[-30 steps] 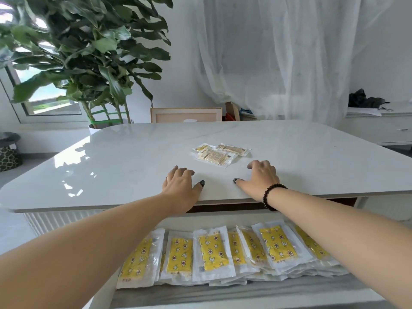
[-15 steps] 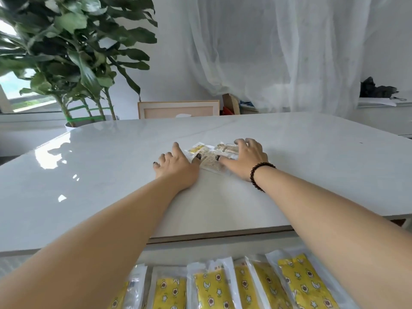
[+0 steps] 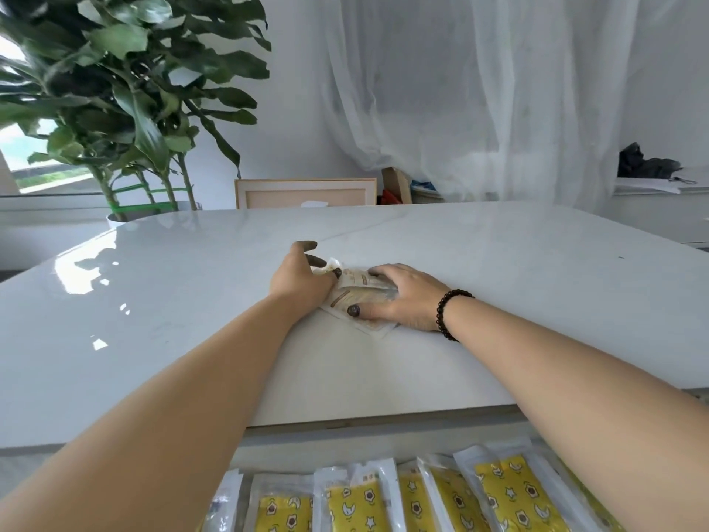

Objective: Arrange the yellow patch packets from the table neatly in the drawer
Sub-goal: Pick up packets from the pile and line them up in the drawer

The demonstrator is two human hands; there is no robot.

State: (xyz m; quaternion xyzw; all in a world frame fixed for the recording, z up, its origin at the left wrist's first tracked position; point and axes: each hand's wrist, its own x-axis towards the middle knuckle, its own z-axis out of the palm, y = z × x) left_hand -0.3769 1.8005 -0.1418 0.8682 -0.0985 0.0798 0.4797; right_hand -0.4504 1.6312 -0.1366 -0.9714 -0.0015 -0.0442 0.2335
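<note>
Both hands hide most of the table packets (image 3: 358, 291); drawer packets (image 3: 383, 501) are cut off below.

A glossy white marble-look surface (image 3: 498, 282) with rounded corners carries a small pile of patch packets (image 3: 356, 297) near its middle, with both hands resting on the pile. Below the near edge, yellow packets (image 3: 383, 501) lie in an overlapping row in the drawer.
</note>
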